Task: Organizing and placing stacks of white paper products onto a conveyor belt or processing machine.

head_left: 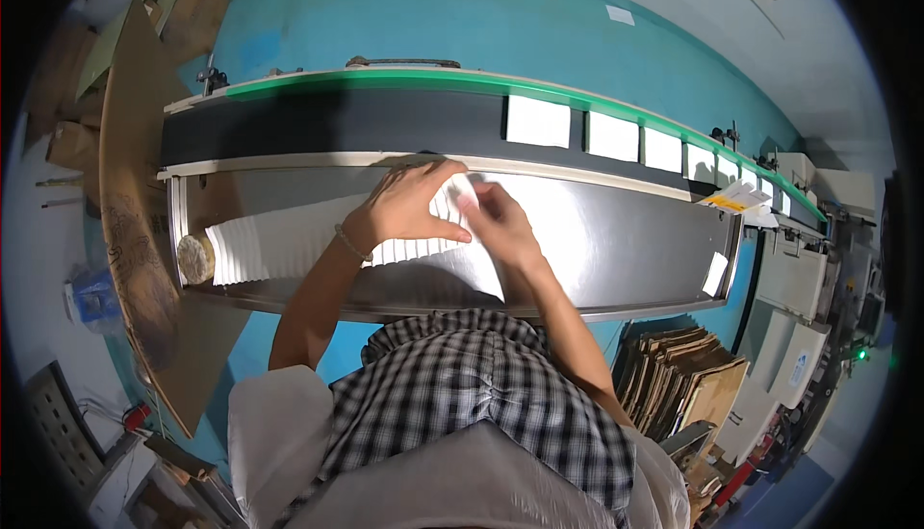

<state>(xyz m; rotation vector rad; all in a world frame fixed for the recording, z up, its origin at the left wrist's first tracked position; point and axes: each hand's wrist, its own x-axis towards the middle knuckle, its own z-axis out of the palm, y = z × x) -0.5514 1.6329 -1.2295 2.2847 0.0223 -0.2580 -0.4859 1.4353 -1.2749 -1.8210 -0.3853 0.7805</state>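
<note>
A long row of thin white flat pieces (289, 240), standing packed face to face, runs along the metal work surface from the left. My left hand (409, 204) spans the row's right end, thumb at the near side and fingers over the far side, gripping the pieces there. Close beside it, my right hand (505, 228) has its fingers curled at the edge of the end piece. The right fingertips are slightly blurred, and what they pinch, if anything, is hidden. A white edge shows below, between the hands.
A round, light-coloured roll (196, 259) touches the row's left end. Behind the metal surface (587, 240), a dark conveyor belt (404, 125) carries several white squares (539, 122). White and yellow pieces (739, 197) lie at the right. Stacked cardboard (679, 375) stands lower right; a large cardboard sheet (135, 211) stands left.
</note>
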